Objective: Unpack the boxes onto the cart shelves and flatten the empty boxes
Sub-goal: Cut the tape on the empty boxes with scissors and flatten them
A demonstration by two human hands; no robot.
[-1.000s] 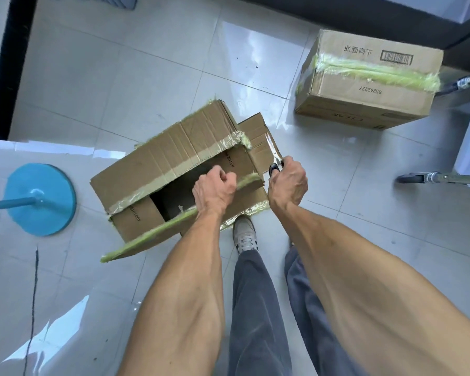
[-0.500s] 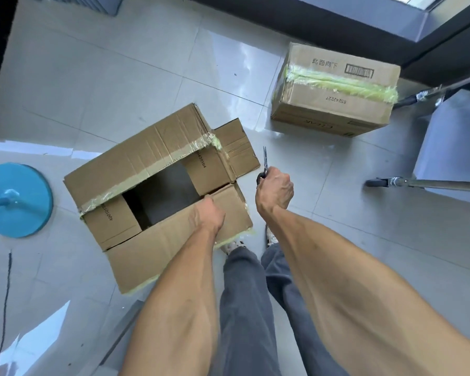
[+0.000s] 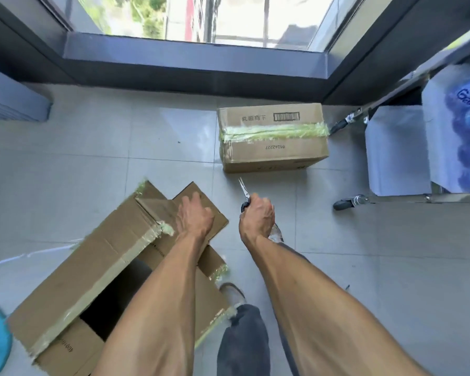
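Grey floor tiles (image 3: 98,164) carry an opened cardboard box (image 3: 92,270) near left, left hand (image 3: 194,217) pressing its flap; right hand (image 3: 256,217) grips scissors (image 3: 244,191); a taped box (image 3: 272,137) sits farther off.

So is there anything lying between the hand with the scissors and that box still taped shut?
Nothing visible. The right hand grips the scissors, blades pointing toward the sealed box, and only bare floor tile shows between them. The opened box lies off to the left, under the left hand.
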